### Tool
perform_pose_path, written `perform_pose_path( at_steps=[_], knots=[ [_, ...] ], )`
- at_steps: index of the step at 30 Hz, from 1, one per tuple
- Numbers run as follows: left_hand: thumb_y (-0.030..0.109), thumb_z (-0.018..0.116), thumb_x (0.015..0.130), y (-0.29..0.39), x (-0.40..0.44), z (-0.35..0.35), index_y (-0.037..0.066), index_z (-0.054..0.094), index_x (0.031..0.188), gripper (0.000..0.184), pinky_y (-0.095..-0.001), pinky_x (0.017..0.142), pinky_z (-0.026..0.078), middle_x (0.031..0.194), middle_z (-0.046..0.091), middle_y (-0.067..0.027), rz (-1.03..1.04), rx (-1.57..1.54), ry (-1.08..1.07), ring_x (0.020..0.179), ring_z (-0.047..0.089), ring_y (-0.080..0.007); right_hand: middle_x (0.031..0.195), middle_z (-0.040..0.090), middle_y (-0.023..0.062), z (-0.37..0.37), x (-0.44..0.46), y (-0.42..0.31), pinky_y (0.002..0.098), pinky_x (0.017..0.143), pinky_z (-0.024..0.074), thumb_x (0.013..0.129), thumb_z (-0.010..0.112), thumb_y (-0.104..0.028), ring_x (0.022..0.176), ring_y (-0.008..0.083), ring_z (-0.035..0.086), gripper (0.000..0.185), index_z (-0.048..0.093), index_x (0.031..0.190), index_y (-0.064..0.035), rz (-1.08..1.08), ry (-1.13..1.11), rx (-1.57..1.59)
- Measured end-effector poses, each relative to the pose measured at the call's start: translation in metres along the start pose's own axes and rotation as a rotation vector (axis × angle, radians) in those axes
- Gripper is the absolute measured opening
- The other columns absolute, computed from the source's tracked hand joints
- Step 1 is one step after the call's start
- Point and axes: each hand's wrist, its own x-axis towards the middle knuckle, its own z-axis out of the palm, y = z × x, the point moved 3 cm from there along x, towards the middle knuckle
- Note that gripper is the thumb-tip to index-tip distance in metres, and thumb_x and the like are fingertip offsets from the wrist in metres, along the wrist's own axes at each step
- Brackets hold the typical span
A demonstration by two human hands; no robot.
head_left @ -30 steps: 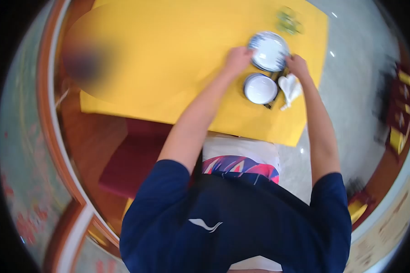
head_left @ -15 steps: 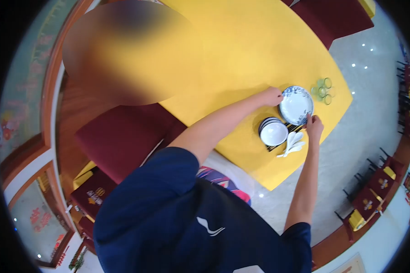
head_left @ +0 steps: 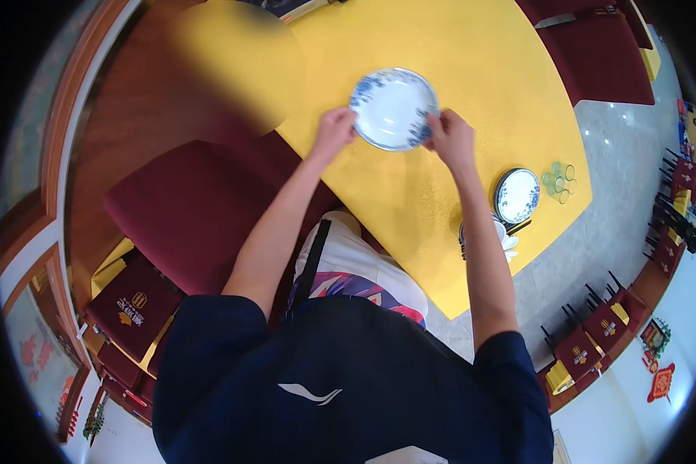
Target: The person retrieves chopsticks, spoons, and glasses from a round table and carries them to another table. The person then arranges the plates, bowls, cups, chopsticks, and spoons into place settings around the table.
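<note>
A white plate with a blue floral rim (head_left: pixel 394 110) is held over the yellow table (head_left: pixel 410 209) by both hands. My left hand (head_left: pixel 336 133) pinches its left edge, and my right hand (head_left: pixel 451 138) grips its right edge. To the right, a stack of similar plates (head_left: pixel 516 196) rests on the table. Several clear greenish glasses (head_left: pixel 561 183) stand just beyond that stack. White spoons (head_left: pixel 509 243), dark chopsticks (head_left: pixel 520 226) and bowls (head_left: pixel 499 230) lie nearer me, partly hidden by my right forearm.
A dark red chair (head_left: pixel 201 209) is at the table's left front edge, and another red chair (head_left: pixel 595 58) stands at the upper right. A dark object (head_left: pixel 305 8) sits at the table's far edge. The upper left is blurred.
Both hands have moved left with one plate, away from the stack, which stays beside the glasses. The view has also shifted and turned.
</note>
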Motion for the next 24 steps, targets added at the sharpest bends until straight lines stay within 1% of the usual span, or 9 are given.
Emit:
perform_pose_path(
  at_steps=[4,6,13,15,17,18,21,23,24],
  knots=[
    [0.018,0.059,0.089,0.027,0.029,-0.072,0.008,0.053,0.068,0.025,-0.021,0.043,0.034,0.06,0.052,0.0001,-0.073,0.05,0.008,0.047,0.045,-0.0062,0.059,0.061,0.013,0.078,0.043,-0.006,0.0284,0.046,0.0509,0.093,0.059,-0.02,0.052,0.0192,0.067,0.03,0.056,0.075,0.004,0.066,-0.078,0.073],
    [0.018,0.06,0.089,0.039,0.045,-0.099,0.008,0.052,0.066,0.026,-0.0213,0.042,0.034,0.06,0.052,0.0001,-0.074,0.098,0.005,0.046,0.045,-0.0064,0.066,0.066,0.0115,0.11,0.057,-0.01,0.0268,0.05,0.0538,0.094,0.059,-0.023,0.055,0.0167,0.068,0.031,0.059,0.079,0.0047,0.114,-0.126,0.165],
    [0.014,0.06,0.09,0.036,0.079,-0.129,0.011,0.041,0.063,0.034,-0.0217,0.045,0.03,0.058,0.044,0.0037,0.08,0.074,0.034,0.049,0.037,-0.0051,0.064,0.065,0.0102,0.16,0.071,-0.006,0.0271,0.049,0.0534,0.094,0.059,-0.025,0.054,0.0151,0.066,0.031,0.059,0.08,0.0035,0.14,-0.033,0.336],
    [0.014,0.06,0.091,0.028,0.085,-0.131,0.011,0.039,0.063,0.035,-0.0216,0.046,0.03,0.058,0.041,0.0044,0.094,0.057,0.037,0.051,0.035,-0.0046,0.064,0.065,0.0095,0.162,0.074,-0.003,0.0266,0.049,0.0525,0.093,0.06,-0.025,0.053,0.0143,0.064,0.031,0.06,0.08,0.0027,0.109,0.019,0.253],
    [0.016,0.062,0.09,0.023,0.087,-0.136,0.007,0.043,0.066,0.033,-0.0238,0.052,0.034,0.06,0.044,0.0024,0.282,0.287,0.099,0.057,0.038,-0.0062,0.063,0.064,0.0089,0.164,0.072,-0.001,0.0261,0.048,0.0516,0.092,0.061,-0.026,0.053,0.0134,0.062,0.03,0.06,0.08,0.002,0.09,0.079,0.182],
    [0.016,0.062,0.09,0.023,0.088,-0.134,0.007,0.043,0.066,0.033,-0.0238,0.052,0.034,0.06,0.044,0.0024,0.286,0.296,0.076,0.057,0.038,-0.0062,0.064,0.063,0.0085,0.166,0.072,-0.001,0.0262,0.049,0.0512,0.092,0.063,-0.027,0.054,0.0132,0.061,0.029,0.06,0.085,0.0016,0.148,0.06,0.301],
    [0.016,0.062,0.09,0.02,0.087,-0.129,0.0,0.054,0.077,0.022,-0.0307,0.061,0.043,0.064,0.05,-0.0041,0.59,0.603,0.322,0.064,0.047,-0.0125,0.071,0.064,0.0085,0.166,0.057,0.009,0.0274,0.051,0.0509,0.091,0.064,-0.03,0.059,0.0136,0.063,0.034,0.057,0.104,0.0008,0.194,0.019,0.511],
    [0.02,0.062,0.091,0.009,0.092,-0.13,0.0,0.056,0.078,0.025,-0.0318,0.062,0.044,0.068,0.053,-0.0041,0.606,0.747,0.382,0.065,0.05,-0.0134,0.073,0.064,0.0084,0.152,0.022,0.013,0.0287,0.053,0.0513,0.092,0.063,-0.032,0.06,0.0141,0.064,0.04,0.052,0.114,-0.0003,0.172,-0.056,0.488],
    [0.022,0.062,0.092,0.005,0.091,-0.13,0.0,0.057,0.078,0.027,-0.0316,0.062,0.045,0.068,0.053,-0.0022,0.494,0.633,0.369,0.065,0.05,-0.0139,0.071,0.064,0.0089,0.145,-0.001,0.019,0.0307,0.053,0.0516,0.092,0.063,-0.032,0.058,0.0149,0.064,0.039,0.053,0.113,-0.0009,0.118,-0.058,0.44]
  ],
)
